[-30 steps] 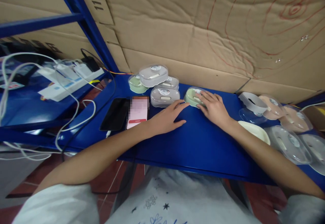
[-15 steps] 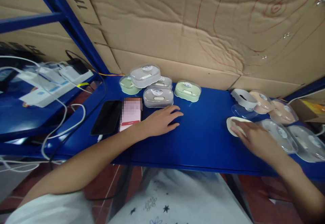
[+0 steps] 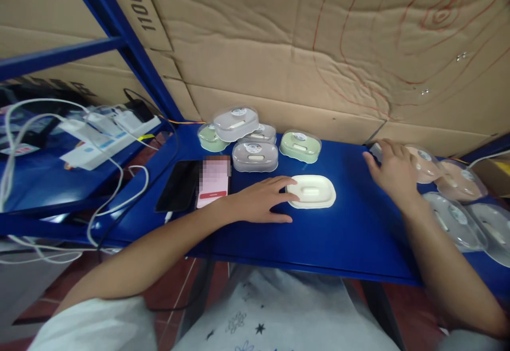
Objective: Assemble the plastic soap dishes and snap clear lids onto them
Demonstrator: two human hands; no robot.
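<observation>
Two hands are out over the blue table (image 3: 319, 234), both palm down. My left hand (image 3: 261, 202) lies flat near the middle, fingers spread loosely and empty, with the fingertips touching the left edge of a cream-white tray (image 3: 311, 191) (an oval one with a raised slot in its middle). That tray lies flat on the table just to the right of this hand, and nothing covers it.

My right hand (image 3: 392, 173) is stretched out to the far right, forearm running back toward me along the table's edge. Its fingers are curled over a grey piece at the back of the table, most of it hidden under the hand, so I cannot tell whether I am gripping it or only resting on it. The white tray is well apart from this hand, to its left.

Just beside the right hand sits a pink case (image 3: 424, 162) under a clear lid, with more clear lids (image 3: 454, 218) lying to its right. Behind the white tray stands a green case (image 3: 300, 146), and to its left a cluster of grey and green cases (image 3: 243, 138), one stacked on top. Left of my left hand lie a dark phone (image 3: 179, 185) and a second phone (image 3: 214, 182) side by side.
</observation>
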